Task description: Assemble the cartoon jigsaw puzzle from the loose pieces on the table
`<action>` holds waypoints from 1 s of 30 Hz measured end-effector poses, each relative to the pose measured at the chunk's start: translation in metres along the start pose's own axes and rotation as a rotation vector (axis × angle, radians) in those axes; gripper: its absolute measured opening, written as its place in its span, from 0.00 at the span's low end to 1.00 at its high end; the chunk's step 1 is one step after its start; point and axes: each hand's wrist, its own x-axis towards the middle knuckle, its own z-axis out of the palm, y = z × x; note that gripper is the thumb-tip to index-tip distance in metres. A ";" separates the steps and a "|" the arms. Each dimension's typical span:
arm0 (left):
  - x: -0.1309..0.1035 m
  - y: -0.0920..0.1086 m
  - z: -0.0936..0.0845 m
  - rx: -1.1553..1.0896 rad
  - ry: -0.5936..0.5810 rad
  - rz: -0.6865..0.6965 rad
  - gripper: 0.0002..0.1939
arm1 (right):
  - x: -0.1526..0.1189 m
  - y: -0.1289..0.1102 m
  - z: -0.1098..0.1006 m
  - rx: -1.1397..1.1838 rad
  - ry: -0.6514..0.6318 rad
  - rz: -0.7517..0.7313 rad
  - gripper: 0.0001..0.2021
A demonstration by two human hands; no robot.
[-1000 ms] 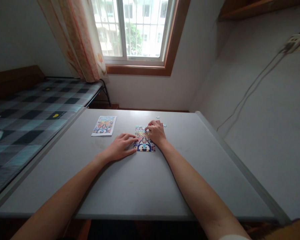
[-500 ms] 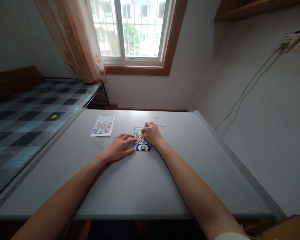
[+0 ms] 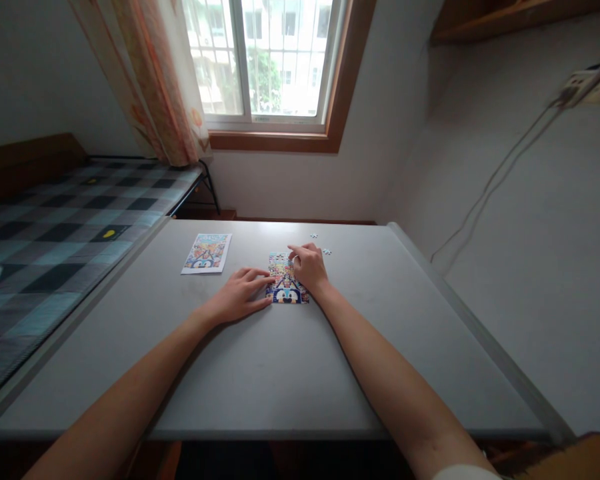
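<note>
A small jigsaw puzzle (image 3: 286, 293) with a colourful cartoon picture lies flat on the grey table (image 3: 260, 373). My left hand (image 3: 240, 293) rests at its left side, fingers spread, fingertips touching that edge. Over the puzzle's upper right part is my right hand (image 3: 310, 265), its index finger stretched out and the other fingers bent; no piece shows in it. This hand hides part of the puzzle's right side. Beyond it lie two loose puzzle pieces, a farther puzzle piece (image 3: 314, 235) and a nearer puzzle piece (image 3: 327, 251).
A printed picture card (image 3: 207, 253) with a similar design lies left of the puzzle. To the left of the table stands a bed with a checked cover (image 3: 80, 220). A window (image 3: 280, 67) and a curtain (image 3: 155, 87) are ahead. Cables (image 3: 495, 173) hang along the right wall.
My right hand has shifted slightly right off the puzzle's upper part, and its index finger has straightened, showing more of the puzzle. My left hand has stayed in place.
</note>
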 end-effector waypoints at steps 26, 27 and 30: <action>0.000 0.000 0.000 -0.003 0.008 0.000 0.22 | -0.001 -0.006 0.002 -0.225 -0.155 -0.083 0.14; 0.000 0.000 0.000 -0.005 0.008 -0.002 0.22 | 0.000 -0.007 0.002 -0.230 -0.166 -0.082 0.15; 0.000 0.000 0.000 -0.004 0.007 -0.007 0.22 | 0.002 -0.009 0.003 -0.235 -0.189 -0.059 0.15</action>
